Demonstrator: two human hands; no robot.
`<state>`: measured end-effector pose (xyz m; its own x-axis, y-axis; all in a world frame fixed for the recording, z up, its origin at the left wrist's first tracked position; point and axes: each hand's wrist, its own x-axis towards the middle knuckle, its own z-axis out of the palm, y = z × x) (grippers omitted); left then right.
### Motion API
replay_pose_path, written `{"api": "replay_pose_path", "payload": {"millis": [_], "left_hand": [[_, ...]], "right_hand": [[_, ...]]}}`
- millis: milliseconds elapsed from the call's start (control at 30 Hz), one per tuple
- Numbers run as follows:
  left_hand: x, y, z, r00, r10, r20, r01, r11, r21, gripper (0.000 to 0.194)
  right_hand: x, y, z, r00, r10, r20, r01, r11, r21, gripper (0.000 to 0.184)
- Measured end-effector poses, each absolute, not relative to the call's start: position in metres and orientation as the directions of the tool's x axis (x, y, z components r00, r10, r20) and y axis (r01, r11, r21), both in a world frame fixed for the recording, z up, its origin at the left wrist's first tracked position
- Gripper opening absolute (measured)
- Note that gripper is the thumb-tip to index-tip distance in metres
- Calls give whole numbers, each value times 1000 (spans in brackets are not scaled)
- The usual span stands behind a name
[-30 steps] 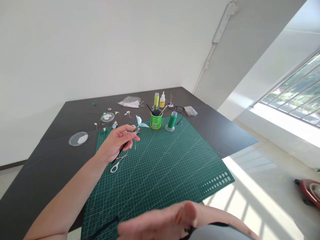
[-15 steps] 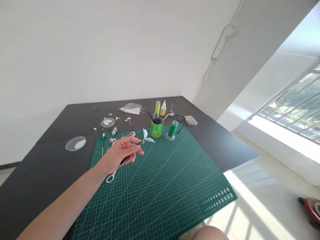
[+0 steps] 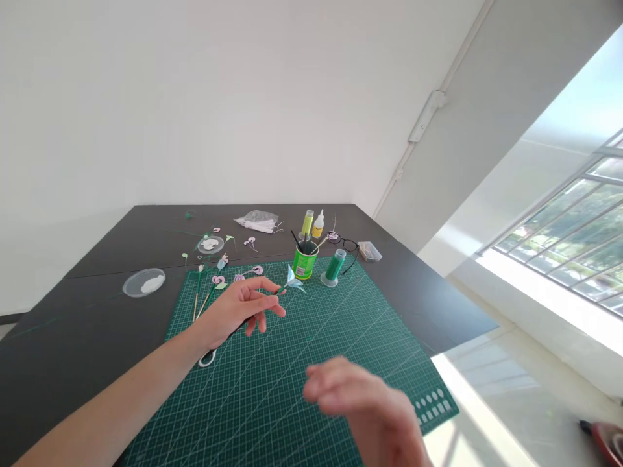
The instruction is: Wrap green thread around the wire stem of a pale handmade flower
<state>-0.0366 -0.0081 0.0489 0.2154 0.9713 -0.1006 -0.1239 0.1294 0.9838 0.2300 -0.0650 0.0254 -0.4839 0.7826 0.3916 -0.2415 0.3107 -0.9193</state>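
Note:
Between thumb and finger, my left hand [image 3: 253, 303] pinches the green stem of a small flower with pale blue petals [image 3: 294, 281], held above the green cutting mat [image 3: 311, 363]. Scissors [image 3: 207, 358] lie partly hidden beneath that hand, one white-edged handle loop showing. My right hand [image 3: 360, 395] is in the lower right over the mat, blurred by motion, and I cannot make out its fingers well. Past the left hand, pink-and-white flowers [image 3: 219, 280] on stems rest at the mat's far left, by thin wooden sticks [image 3: 200, 306].
A green can [image 3: 305, 264] of tools stands at the mat's far edge, beside a dark green thread spool [image 3: 335, 267]. Behind are a glue bottle [image 3: 318, 224], eyeglasses [image 3: 349, 245] and a small clear box [image 3: 370, 251]. Shallow clear dishes [image 3: 131, 284] with white pieces sit left.
My right hand has come into view at the lower right. My left hand still pinches the blue flower, whose petals have turned slightly. The camera view has tilted a little.

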Motion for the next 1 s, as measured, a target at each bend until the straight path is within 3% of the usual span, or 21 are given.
{"api": "replay_pose_path", "payload": {"millis": [67,133,233,333,467,567,733,867,1000], "left_hand": [[-35,-8,45,230,966,-121,-145,157,977,38],[-33,-9,43,259,954,-149,-149,192,970,39],[-31,-10,42,304,936,-176,-134,225,965,40],[-31,-11,44,325,927,-187,-98,230,968,42],[-34,-8,46,288,937,-200,-20,215,976,42],[-35,-6,46,318,917,-240,32,242,970,41],[-35,-7,46,443,845,-299,116,276,954,42],[-37,-9,48,458,844,-280,106,260,960,45],[-38,-11,55,424,874,-236,35,244,969,45]], "right_hand": [[225,-48,25,-173,863,475,-312,409,-857,41],[221,-33,20,-82,906,416,-233,388,-892,32],[211,-21,11,-242,941,237,-151,205,-967,47],[201,-22,8,-462,883,84,-148,16,-989,64],[199,-31,13,-472,881,-16,60,14,-998,46],[212,-31,27,-393,917,73,196,161,-967,50],[229,2,68,-464,866,186,158,288,-945,48],[220,40,86,-527,825,204,123,311,-942,44],[211,66,76,-423,880,215,70,268,-961,46]]}}
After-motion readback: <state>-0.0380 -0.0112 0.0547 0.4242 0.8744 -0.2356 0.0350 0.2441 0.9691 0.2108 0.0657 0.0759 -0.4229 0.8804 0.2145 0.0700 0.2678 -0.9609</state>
